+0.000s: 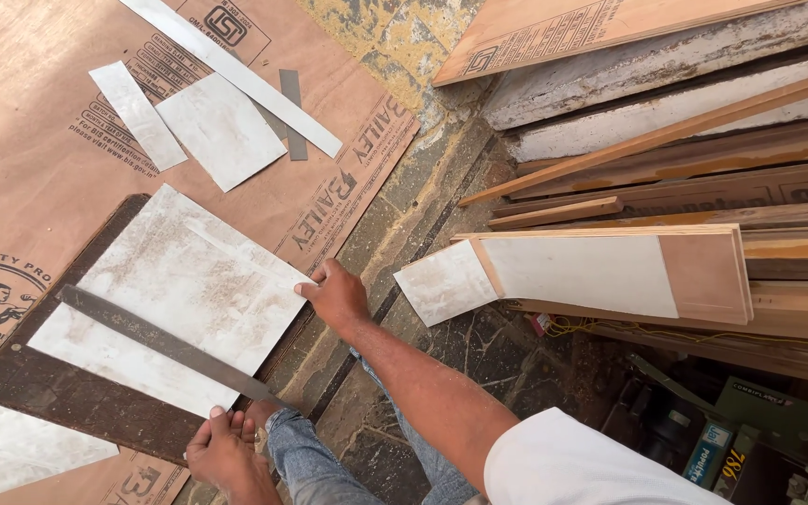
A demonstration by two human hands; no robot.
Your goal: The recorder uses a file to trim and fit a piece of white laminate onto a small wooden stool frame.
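Right hand [337, 295]: arm stretched forward, fingers pressed flat on the near corner of the white laminate sheet [180, 299], pinning rather than gripping it. Left hand [223, 449]: low by the knee, fingers apparently closed on the end of the steel ruler [165, 344], which lies slantwise across the sheet. Sheet rests on a dark board [39, 383] over brown plywood [21, 140]. Stone floor [423, 215]; stacked planks [703, 178] to the right.
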